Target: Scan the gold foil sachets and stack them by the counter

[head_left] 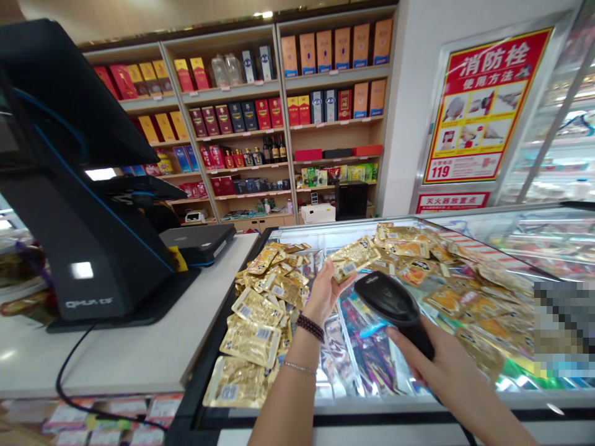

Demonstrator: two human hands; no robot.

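Between the fingers of my left hand is a gold foil snack packet, its barcode side facing me. My right hand is wrapped round the handle of a black barcode scanner. The scanner's head points toward the packet, close to it but apart. A bluish glow shows on the glass below the scanner. To the left of my left hand, a pile of gold packets lies on the glass top, several with barcodes upward. More gold packets are heaped to the right, beyond the scanner.
The packets rest on a glass-topped freezer with a dark frame. A checkout terminal and a flat black device stand on the white counter at left. Shelves of boxes and bottles line the back wall. A cable hangs over the counter's front.
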